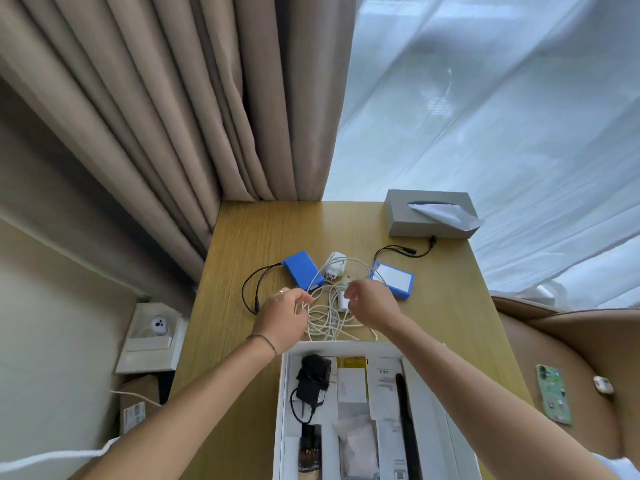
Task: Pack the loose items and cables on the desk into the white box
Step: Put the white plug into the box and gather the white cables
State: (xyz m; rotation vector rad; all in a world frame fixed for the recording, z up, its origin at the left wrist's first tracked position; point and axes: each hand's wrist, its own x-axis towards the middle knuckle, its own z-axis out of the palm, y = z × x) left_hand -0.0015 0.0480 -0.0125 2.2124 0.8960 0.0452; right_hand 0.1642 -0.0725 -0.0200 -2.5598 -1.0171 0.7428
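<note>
White cables [325, 317] tangle under your hands: left hand [282, 315] and right hand [370, 303] both pinch strands; the white box [429, 386] is cut off below.

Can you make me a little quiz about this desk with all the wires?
1. True or false: the white box already holds a black adapter.
2. How many blue packs lie on the desk?
3. What are the left hand and right hand grasping: A) the tissue box, B) the white cable, C) a blue pack?

Key: 1 true; 2 two, the left blue pack and the right blue pack; 3 B.
</note>
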